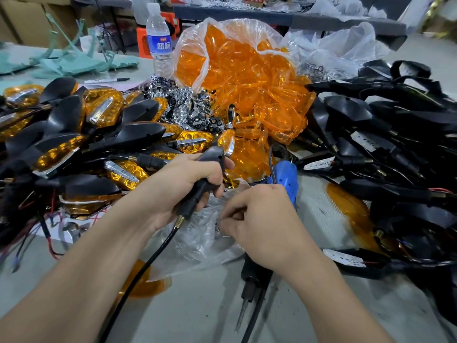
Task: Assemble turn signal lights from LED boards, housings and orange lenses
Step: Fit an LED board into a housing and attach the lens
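Observation:
My left hand (180, 184) grips a black turn signal housing (210, 159) by its stem, with a black cable (148, 266) trailing down toward me. My right hand (259, 219) reaches into a small clear plastic bag (197, 233) in front of me, its fingertips pinched together on something too small to make out. A big clear bag of orange lenses (237, 75) spills open at the centre back. Finished lights with orange lenses (103, 110) are heaped on the left. Black housings with white LED boards (366, 139) and wires are piled on the right.
A blue electric screwdriver (284, 179) lies just behind my right hand, a second black tool (249, 280) under my right wrist. Chrome reflector inserts (183, 102) lie behind the finished pile. A water bottle (158, 38) stands at the back. Loose orange lenses (346, 206) lie on the table.

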A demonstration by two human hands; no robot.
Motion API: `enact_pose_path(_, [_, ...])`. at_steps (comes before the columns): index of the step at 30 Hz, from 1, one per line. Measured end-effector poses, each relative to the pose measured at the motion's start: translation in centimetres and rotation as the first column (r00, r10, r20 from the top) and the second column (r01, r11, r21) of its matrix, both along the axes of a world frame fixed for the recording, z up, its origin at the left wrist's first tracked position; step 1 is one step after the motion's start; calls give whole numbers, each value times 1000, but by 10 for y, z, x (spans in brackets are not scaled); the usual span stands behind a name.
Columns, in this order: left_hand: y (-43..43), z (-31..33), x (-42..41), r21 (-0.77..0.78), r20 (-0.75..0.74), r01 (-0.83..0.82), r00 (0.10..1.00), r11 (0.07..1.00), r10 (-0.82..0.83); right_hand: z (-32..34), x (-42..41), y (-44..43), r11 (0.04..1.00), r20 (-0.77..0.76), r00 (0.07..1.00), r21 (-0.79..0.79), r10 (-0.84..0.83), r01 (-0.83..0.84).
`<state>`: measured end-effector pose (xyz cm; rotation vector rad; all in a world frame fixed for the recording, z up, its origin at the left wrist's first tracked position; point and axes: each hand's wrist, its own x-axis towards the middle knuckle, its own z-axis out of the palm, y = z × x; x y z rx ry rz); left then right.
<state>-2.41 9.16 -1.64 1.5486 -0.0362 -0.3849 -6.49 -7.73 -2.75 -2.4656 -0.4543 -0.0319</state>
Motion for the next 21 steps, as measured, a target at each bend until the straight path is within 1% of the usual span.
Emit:
enact_pose_path(2, [1, 0, 0, 9, 4, 5, 1000, 1000, -5, 2, 1, -4, 972, -38, 997, 222, -72, 79])
enact_pose_path(3, [1, 0, 0, 15, 9, 9, 1000, 1000, -9, 2, 1, -6, 950, -45, 994, 292, -101, 109])
enact_pose_path(4, [1, 0, -1, 21, 13, 14, 1000, 1000, -14, 3, 1, -8, 939, -51, 993, 323, -107, 118])
enact_pose_path(6, [0, 1, -2, 24, 20, 21, 1000, 999, -22, 3, 1, -9, 951, -70, 994, 295, -78, 96])
enact_pose_path(9, [0, 0, -2, 17, 24, 25, 999, 1000, -26, 2, -2, -4, 989, -52, 998, 141, -31, 39])
enact_pose_path(10, [1, 0, -2, 11, 25, 23, 999, 1000, -23, 2, -2, -3, 989, -46, 998, 138, -41, 47])
enact_pose_path(11, [1, 0, -1, 5, 27, 20, 999, 1000, -21, 2, -1, -3, 983, -40, 997, 170, -64, 70])
enact_pose_path(13, [1, 0, 0, 4, 28, 14, 1000, 1000, -14, 5, 2, -7, 946, -26, 989, 287, -148, 150])
enact_pose_path(15, [0, -1, 0, 5, 23, 14, 1000, 1000, -14, 10, 4, -14, 864, -50, 976, 456, -213, 212])
enact_pose_path(17, [-2, -3, -1, 15, 23, 25, 999, 1000, -25, 16, 3, -19, 768, -110, 974, 601, -196, 222])
enact_pose_path(18, [-4, -4, -2, 23, 24, 29, 999, 999, -30, 17, 2, -20, 750, -117, 978, 627, -175, 209])
enact_pose_path(21, [-9, -4, -5, 46, 36, 58, 998, 997, -60, 16, 1, -20, 760, -93, 982, 623, -166, 188])
